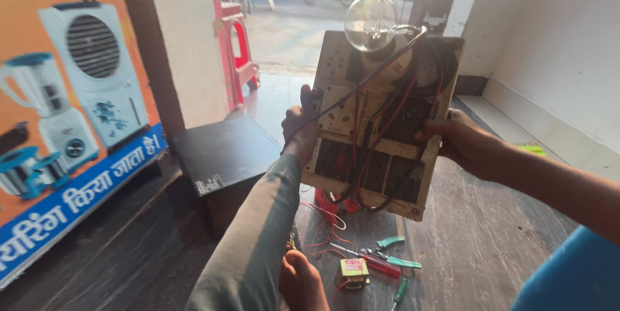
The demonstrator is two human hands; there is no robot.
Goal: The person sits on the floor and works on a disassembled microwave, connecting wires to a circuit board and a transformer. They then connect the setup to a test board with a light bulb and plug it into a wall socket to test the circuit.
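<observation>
A wooden test board point(381, 136), wired and carrying a clear glass bulb point(370, 21), is held upright above the floor, gripped at its side edges by the left hand point(300, 127) and right hand point(455, 138). It is judged stiff and fairly heavy; the fragile bulb and loose wires point(368, 156) are best avoided, the bare edges being preferred.

Bright daylight from doorway point(290, 1) ahead, glare outside; fg dimmer, edges slightly warped.
</observation>
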